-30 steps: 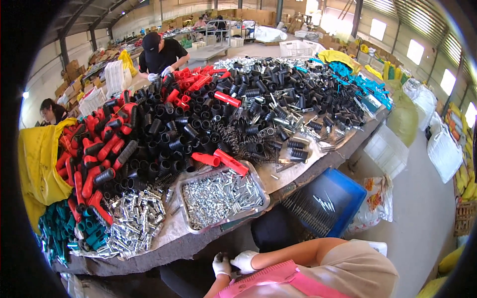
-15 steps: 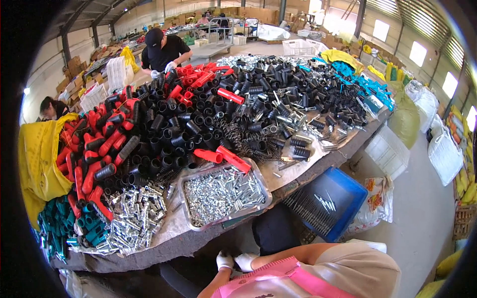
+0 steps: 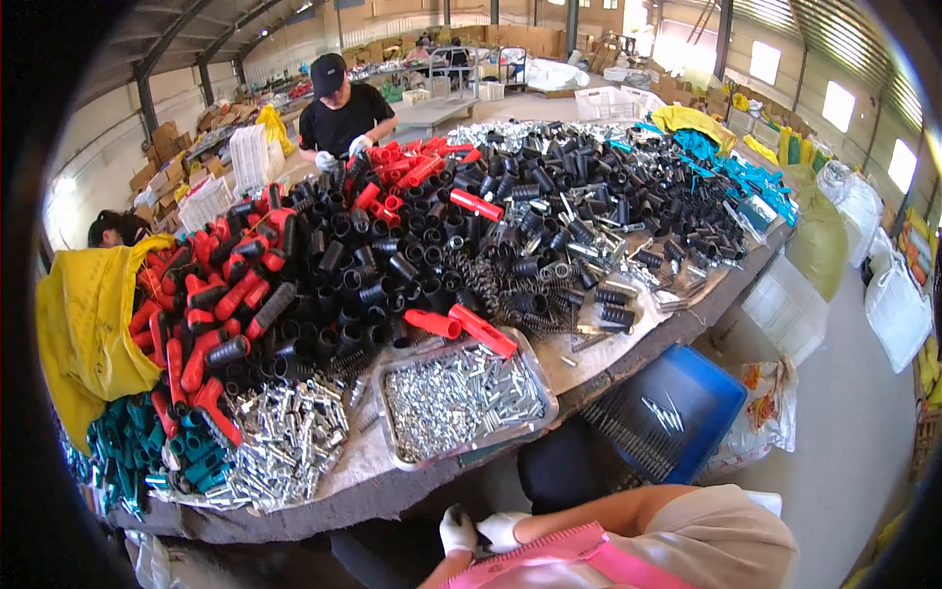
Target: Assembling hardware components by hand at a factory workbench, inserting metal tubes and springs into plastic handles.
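Both gloved hands, left hand (image 3: 456, 531) and right hand (image 3: 500, 530), sit together below the tabletop (image 3: 608, 353) edge on a small dark part, grip state unclear; metal tray (image 3: 535, 368) of pins and heaped black tubes (image 3: 392, 265) untouched, most work left.

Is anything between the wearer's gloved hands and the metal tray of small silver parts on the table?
Nothing visible blocks the way. The left hand and right hand sit together below the table edge, and the tray lies just above on the tabletop. Only the edge and a strip of bare cloth separate them. Whether they hold anything is too small to tell.
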Demonstrator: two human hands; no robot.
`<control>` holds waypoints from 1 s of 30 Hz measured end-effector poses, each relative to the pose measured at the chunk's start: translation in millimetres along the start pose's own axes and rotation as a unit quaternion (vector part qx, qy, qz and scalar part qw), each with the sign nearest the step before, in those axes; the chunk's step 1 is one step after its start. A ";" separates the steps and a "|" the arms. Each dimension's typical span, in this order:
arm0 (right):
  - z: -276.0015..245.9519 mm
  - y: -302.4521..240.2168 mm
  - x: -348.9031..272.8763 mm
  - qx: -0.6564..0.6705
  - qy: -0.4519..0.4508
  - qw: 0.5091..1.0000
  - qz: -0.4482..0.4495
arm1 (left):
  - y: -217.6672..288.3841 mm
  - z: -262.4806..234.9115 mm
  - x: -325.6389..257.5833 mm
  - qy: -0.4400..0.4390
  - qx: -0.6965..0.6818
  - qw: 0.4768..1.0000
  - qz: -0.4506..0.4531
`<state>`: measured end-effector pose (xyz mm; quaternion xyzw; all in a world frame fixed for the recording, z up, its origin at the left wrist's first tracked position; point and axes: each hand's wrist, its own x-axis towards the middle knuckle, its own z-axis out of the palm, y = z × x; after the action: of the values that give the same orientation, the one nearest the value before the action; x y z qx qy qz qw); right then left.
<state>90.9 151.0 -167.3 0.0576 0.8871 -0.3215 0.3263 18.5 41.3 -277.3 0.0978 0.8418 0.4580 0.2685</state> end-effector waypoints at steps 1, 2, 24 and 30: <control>14.7 10.2 1.8 -0.018 0.016 1.000 -0.007 | 22.3 1.3 -15.8 0.006 0.009 1.000 0.018; 40.5 11.1 -0.2 0.082 0.113 0.990 0.023 | 22.9 0.5 -18.6 0.001 0.087 0.996 0.004; -18.5 -6.1 -22.2 -0.002 -0.001 0.999 -0.043 | 16.9 -7.6 -4.4 0.023 -0.049 0.997 0.050; -9.5 -4.7 -10.8 -0.052 -0.037 0.998 -0.006 | 59.5 -20.3 -21.7 -0.035 0.045 0.998 0.017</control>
<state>92.7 154.2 -152.6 0.0236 0.8900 -0.2791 0.3598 20.9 51.2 -211.6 0.1400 0.8498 0.4206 0.2852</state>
